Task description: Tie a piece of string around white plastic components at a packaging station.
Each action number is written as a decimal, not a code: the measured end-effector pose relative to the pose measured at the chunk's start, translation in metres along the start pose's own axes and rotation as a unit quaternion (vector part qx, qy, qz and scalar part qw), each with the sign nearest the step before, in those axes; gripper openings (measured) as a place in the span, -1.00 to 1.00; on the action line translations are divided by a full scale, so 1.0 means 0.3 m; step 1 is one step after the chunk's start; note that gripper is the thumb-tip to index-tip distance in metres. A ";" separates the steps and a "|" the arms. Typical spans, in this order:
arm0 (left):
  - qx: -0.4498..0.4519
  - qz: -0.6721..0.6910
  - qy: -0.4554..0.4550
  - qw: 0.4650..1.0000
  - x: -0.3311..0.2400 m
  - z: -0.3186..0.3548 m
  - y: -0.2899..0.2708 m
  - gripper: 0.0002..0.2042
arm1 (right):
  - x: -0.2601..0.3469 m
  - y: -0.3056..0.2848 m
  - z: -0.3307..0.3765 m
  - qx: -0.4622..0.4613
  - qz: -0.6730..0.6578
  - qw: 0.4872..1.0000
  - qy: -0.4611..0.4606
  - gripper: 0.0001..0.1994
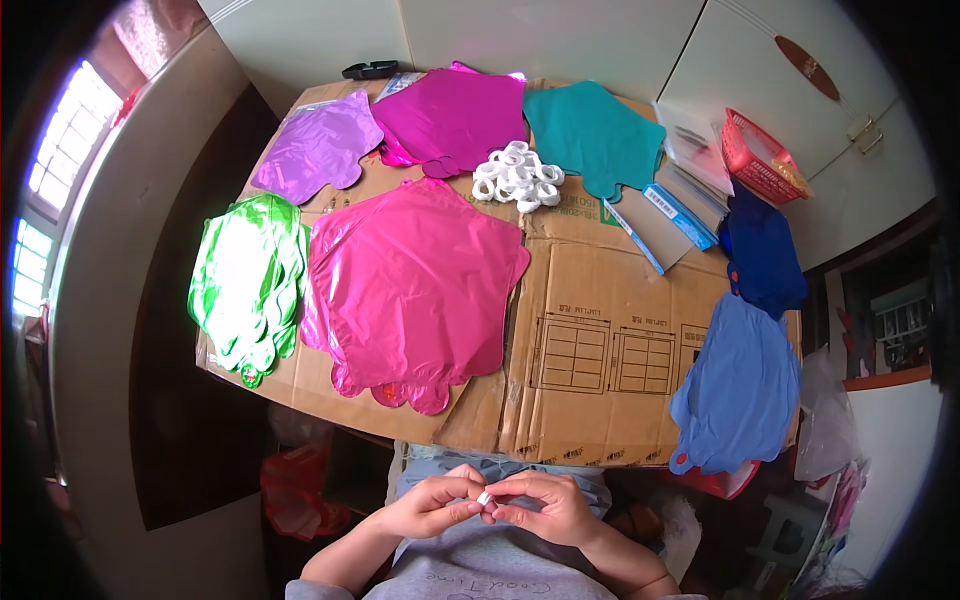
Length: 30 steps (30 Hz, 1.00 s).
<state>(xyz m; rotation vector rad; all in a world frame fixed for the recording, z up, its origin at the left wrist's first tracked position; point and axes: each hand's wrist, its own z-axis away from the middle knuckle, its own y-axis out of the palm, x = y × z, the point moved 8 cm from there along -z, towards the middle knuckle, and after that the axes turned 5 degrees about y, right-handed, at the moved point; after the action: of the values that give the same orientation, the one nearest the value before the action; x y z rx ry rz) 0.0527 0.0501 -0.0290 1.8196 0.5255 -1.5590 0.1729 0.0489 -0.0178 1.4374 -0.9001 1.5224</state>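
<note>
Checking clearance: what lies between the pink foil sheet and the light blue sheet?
Only bare printed cardboard between the pink foil sheet and light blue sheet, in the head view.

grey shirt (470, 555): lettering (500, 583) | cardboard (560, 260): printed tables (575, 353) | blue box (700, 233): label (661, 203)

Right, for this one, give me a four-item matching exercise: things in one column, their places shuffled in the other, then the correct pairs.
Things
1. Small white item
2. Pile of white rolls
3. Red basket
4. Light blue sheets

Places
A. At the near right corner of the cardboard
B. In the fingers of the left hand and right hand
C. At the far right, in front of the pale cabinet
D. By the near edges of the magenta sheets and teal sheets

Pairs: 1-B, 2-D, 3-C, 4-A
</note>
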 end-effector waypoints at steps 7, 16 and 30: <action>-0.016 0.013 -0.016 1.000 0.025 0.007 0.017 -0.84 | -0.023 -0.004 0.003 -0.021 -0.056 0.997 0.056 -0.85; -0.085 0.172 0.025 0.981 0.016 0.004 -0.009 -0.75 | 0.062 -0.038 -0.022 -0.031 0.016 0.999 0.020 -0.91; -0.282 0.130 0.101 0.945 -0.132 0.024 -0.177 -0.92 | 0.256 -0.593 -0.648 -0.152 0.184 0.970 0.032 -0.95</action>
<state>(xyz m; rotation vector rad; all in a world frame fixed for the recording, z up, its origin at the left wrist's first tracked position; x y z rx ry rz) 0.0033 0.0864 -0.0030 1.5269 0.7098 -0.9237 0.2598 0.3039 0.0342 1.0325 -1.3522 1.5983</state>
